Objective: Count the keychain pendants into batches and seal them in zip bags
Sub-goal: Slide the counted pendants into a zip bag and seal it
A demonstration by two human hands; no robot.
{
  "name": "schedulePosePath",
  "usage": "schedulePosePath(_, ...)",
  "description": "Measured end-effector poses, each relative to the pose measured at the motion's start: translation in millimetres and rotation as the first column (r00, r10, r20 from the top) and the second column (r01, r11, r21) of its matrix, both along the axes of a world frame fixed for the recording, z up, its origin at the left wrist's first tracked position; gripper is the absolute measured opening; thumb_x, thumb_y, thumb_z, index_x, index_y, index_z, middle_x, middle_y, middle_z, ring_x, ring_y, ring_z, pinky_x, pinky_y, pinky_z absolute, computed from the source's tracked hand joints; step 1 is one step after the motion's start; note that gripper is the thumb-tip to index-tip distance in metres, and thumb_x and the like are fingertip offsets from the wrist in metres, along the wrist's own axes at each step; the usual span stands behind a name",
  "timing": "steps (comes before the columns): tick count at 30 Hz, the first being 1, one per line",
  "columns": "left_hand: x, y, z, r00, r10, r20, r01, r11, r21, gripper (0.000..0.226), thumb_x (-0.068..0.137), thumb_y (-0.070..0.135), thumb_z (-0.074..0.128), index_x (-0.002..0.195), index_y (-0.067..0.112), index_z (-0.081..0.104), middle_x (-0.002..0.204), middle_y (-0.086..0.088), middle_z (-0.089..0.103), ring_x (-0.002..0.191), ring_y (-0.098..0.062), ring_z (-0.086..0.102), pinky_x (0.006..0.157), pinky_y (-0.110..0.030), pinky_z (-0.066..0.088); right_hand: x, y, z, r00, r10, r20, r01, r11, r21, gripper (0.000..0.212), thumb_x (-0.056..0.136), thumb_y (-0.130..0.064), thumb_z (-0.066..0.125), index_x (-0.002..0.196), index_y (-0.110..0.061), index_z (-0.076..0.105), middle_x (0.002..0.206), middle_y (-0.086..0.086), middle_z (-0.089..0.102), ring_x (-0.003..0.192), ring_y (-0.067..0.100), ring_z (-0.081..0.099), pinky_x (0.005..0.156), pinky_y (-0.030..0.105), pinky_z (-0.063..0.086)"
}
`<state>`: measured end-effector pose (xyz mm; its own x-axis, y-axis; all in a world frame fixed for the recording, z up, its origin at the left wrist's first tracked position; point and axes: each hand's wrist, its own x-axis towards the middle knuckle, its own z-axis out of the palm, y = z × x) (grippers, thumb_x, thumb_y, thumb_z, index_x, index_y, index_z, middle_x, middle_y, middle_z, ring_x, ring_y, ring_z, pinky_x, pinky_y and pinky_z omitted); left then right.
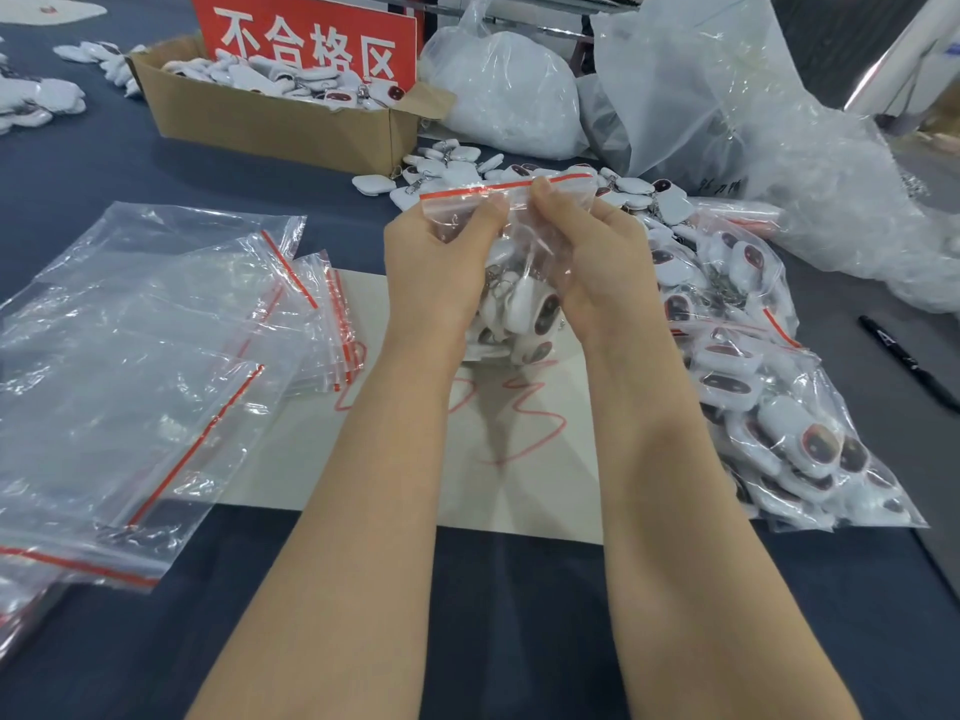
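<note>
Keychain pendants (524, 309), white with dark oval faces, sit bunched at the bottom of a clear zip bag (519, 215) that I hold above a sheet of paper (519, 501) marked with red scribbles, in the view from my head camera. My left hand (436, 262) and right hand (597, 257) both curl round the bag's neck, fingers pinching the plastic just under its red zip strip (467, 192). I cannot tell whether the strip is pressed closed. This looks like the sealing step for one counted batch. The next move, as I judge it, calls for squeezing out the air and running the fingers along the strip from end to end. Filled bags (753, 387) lie heaped to my right, with a black marker (904, 361) beyond them. Empty bags (135, 366) are spread out to my left. Loose pendants (452, 168) lie just behind the bag on the dark table (104, 168), near a cardboard box (270, 122) of pendants that carries a red sign (311, 39).
</note>
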<state>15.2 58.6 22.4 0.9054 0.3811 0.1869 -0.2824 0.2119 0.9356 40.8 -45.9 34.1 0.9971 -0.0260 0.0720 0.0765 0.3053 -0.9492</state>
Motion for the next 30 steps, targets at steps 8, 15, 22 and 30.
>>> schedulePosePath(8, 4.7, 0.8, -8.1, 0.997, 0.061, -0.044, -0.068, 0.977, -0.204, 0.027, 0.089, 0.017, 0.065, 0.062, 0.018, 0.067, 0.066, 0.003, 0.069, 0.069, -0.013, 0.055, 0.071, -0.028, 0.048, 3.6, 6.1, -4.3, 0.994, -0.106, -0.011, 0.106, 0.98, 0.171, 0.027, 0.09, -0.007, 0.065, 0.065, -0.008, 0.055, 0.064, 0.003, 0.06, 0.062, 0.012, 0.059, 0.071, 0.029, 0.057)
schedulePosePath(15, 6.2, 7.5, -10.5, 0.999, -0.052, -0.003, 0.05, 0.982, -0.183, 0.035, 0.099, 0.028, 0.049, 0.075, 0.015, 0.071, 0.076, -0.001, 0.074, 0.074, -0.016, 0.059, 0.07, -0.028, 0.048, 8.8, -12.2, -9.1, 0.985, -0.17, -0.012, 0.17, 0.973, 0.159, 0.048, 0.095, -0.023, 0.06, 0.048, -0.019, 0.066, 0.052, -0.008, 0.059, 0.047, 0.004, 0.052, 0.047, 0.017, 0.045)
schedulePosePath(22, 7.9, 14.2, -22.4, 0.944, -0.063, -0.323, 0.103, 0.989, 0.109, 0.044, 0.094, 0.06, 0.037, 0.087, 0.027, 0.065, 0.097, 0.003, 0.068, 0.095, -0.017, 0.063, 0.092, -0.038, 0.048, 7.0, -21.3, -27.6, 0.963, 0.222, -0.156, -0.271, 0.804, -0.53, 0.057, 0.078, -0.066, 0.057, 0.115, -0.025, 0.067, 0.113, -0.005, 0.07, 0.11, 0.013, 0.064, 0.102, 0.039, 0.045)
schedulePosePath(30, 3.9, 9.7, -23.7, 0.862, -0.263, -0.433, 0.337, 0.936, 0.104, 0.066, 0.067, 0.074, 0.059, 0.106, 0.021, 0.066, 0.103, -0.002, 0.071, 0.096, -0.022, 0.067, 0.093, -0.047, 0.051, 6.0, -9.5, -24.0, 0.964, -0.154, -0.217, 0.009, 0.835, -0.55, 0.079, 0.084, -0.077, 0.037, 0.125, -0.013, 0.058, 0.123, 0.001, 0.063, 0.112, 0.02, 0.058, 0.102, 0.04, 0.042)
